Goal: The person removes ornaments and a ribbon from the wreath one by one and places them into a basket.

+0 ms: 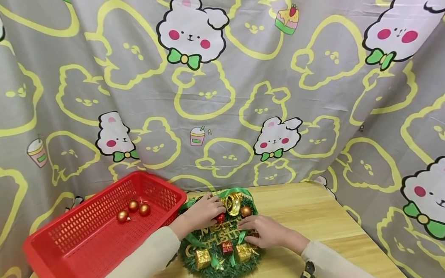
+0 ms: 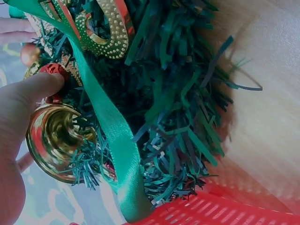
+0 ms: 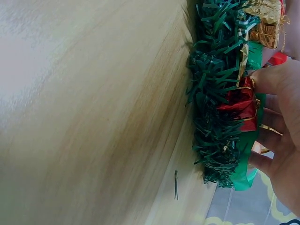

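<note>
A green tinsel Christmas wreath (image 1: 227, 275) with gold lettering lies on the table. Near its top are a gold bell (image 1: 233, 204), a red ornament (image 1: 220, 218) and a copper-coloured ball (image 1: 246, 211). My left hand (image 1: 205, 212) reaches over the upper left; its thumb (image 2: 44, 86) touches the red ornament beside the bell, and its other fingers are mostly hidden there. On the wreath's right side rests my right hand (image 1: 264, 231), fingers spread against a green ribbon (image 3: 243, 164), thumb at a wrapped red gift box (image 3: 241, 105). Gold gift boxes (image 1: 203, 258) decorate the lower part.
A red plastic basket (image 1: 42, 252) stands on the left, right up by the wreath, with three gold balls (image 1: 133, 205) inside. Wooden tabletop (image 1: 307, 206) extends to the right. A small green sliver (image 3: 176, 185) lies on it. Behind hangs a patterned grey curtain (image 1: 151, 96).
</note>
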Demonstrator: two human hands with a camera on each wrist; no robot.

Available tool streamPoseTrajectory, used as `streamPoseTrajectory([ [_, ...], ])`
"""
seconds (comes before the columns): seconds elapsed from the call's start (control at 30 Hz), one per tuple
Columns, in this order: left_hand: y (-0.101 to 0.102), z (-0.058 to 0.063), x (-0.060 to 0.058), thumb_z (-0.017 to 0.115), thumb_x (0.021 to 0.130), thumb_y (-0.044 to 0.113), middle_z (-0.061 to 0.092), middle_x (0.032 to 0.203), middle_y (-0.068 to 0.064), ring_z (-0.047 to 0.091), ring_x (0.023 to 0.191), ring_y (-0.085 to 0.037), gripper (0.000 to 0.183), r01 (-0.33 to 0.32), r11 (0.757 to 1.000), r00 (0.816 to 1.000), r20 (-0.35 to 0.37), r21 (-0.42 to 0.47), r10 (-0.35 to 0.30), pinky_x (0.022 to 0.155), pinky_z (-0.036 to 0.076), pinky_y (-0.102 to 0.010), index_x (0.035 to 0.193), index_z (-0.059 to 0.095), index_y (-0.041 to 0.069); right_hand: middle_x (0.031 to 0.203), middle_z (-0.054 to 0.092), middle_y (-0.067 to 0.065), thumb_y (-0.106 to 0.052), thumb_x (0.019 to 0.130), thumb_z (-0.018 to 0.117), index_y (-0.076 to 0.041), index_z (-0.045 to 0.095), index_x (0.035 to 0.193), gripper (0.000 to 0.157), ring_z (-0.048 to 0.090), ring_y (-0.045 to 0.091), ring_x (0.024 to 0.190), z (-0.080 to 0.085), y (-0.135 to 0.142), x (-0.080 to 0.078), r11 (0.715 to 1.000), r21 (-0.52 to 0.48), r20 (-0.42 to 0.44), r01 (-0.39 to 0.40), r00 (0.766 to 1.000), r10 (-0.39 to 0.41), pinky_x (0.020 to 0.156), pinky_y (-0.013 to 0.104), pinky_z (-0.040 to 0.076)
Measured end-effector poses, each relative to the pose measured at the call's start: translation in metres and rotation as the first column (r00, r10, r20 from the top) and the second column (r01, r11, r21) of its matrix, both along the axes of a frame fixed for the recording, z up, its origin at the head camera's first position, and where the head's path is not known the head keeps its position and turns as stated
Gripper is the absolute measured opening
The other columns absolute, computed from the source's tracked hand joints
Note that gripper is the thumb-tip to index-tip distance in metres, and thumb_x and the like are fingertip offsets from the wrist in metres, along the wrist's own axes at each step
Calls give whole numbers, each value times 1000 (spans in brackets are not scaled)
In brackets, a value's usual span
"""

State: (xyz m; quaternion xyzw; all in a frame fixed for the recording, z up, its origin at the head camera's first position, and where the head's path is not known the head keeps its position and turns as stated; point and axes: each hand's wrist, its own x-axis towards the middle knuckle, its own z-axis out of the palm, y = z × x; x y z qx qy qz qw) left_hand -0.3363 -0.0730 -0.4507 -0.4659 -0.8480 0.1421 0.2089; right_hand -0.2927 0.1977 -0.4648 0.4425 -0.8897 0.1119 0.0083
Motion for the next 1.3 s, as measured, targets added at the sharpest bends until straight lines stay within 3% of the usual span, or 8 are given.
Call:
streamPoseTrajectory([
  [0.23,-2,0,2,83,84,40,73,110,11,60,107,-12,38,33,998,999,5,53,-34,102,48,-42,117,70,27,138,66,7,-25,99,64,-10,69,131,36,64,26,125,0,0,0,1000,-8,5,-10,1000,10,104,43,52],
  [0.5,0,9,11,83,83,43,73,107,10,60,105,-13,38,36,998,999,29,59,-38,103,48,-42,114,70,25,137,66,7,-25,100,64,-10,69,131,35,65,26,124,0,0,0,1000,-12,0,-20,1000,20,102,43,53],
  [0.67,-2,17,14,83,83,41,73,108,7,61,106,-14,39,43,993,998,29,107,-46,103,48,-43,115,70,23,136,67,10,-23,99,65,-8,69,130,34,66,27,122,-2,0,-1,998,-28,-23,-47,999,47,99,44,55],
  [0.9,-9,29,16,87,78,37,73,103,6,62,102,-16,40,89,975,996,-3,205,-91,101,48,-41,111,70,20,137,66,7,-24,99,64,-10,69,131,35,65,26,124,-1,1,-1,1000,-19,1,-13,1000,13,101,44,54],
  [1.3,-37,59,18,88,72,25,71,100,3,62,101,-21,38,83,920,996,-23,384,-81,95,49,-42,103,68,16,137,66,8,-24,99,65,-8,69,130,36,65,27,124,-1,1,0,1000,-20,-22,-18,1000,17,102,45,53],
])
